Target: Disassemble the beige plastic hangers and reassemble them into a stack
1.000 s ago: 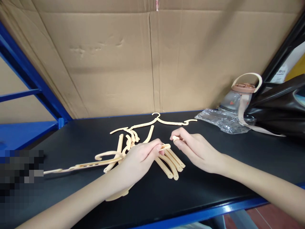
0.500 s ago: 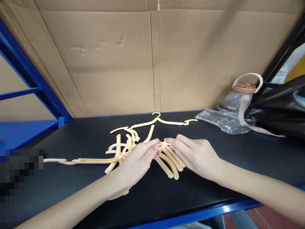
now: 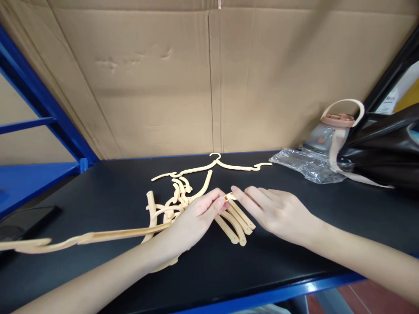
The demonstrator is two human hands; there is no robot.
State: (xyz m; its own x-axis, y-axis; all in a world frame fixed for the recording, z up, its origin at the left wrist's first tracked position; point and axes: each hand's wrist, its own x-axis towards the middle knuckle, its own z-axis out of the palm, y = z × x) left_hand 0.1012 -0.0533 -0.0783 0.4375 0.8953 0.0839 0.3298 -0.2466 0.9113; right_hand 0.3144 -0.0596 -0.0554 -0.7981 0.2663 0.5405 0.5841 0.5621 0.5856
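My left hand pinches a cream plastic folding hanger arm between thumb and fingers. A long jointed part of this hanger arm stretches out to the left, past my wrist. Its middle is hidden behind the hand. The tip shows between my hands, where the closed fingertips of my right hand grip it. Below the fingers lie several loose hanger arms, side by side. More curved hanger pieces are piled beyond my left hand. An opened-out hanger with a hook lies at the back.
A clear bottle with a pink lid and strap stands at the back right beside a crumpled plastic bag. A dark flat object lies at the left. Cardboard walls the back; a blue rail edges the black table.
The long hanger arm at the left has swung nearer to me and reaches farther left. My right hand has shifted slightly right, and the tip between the hands has turned.
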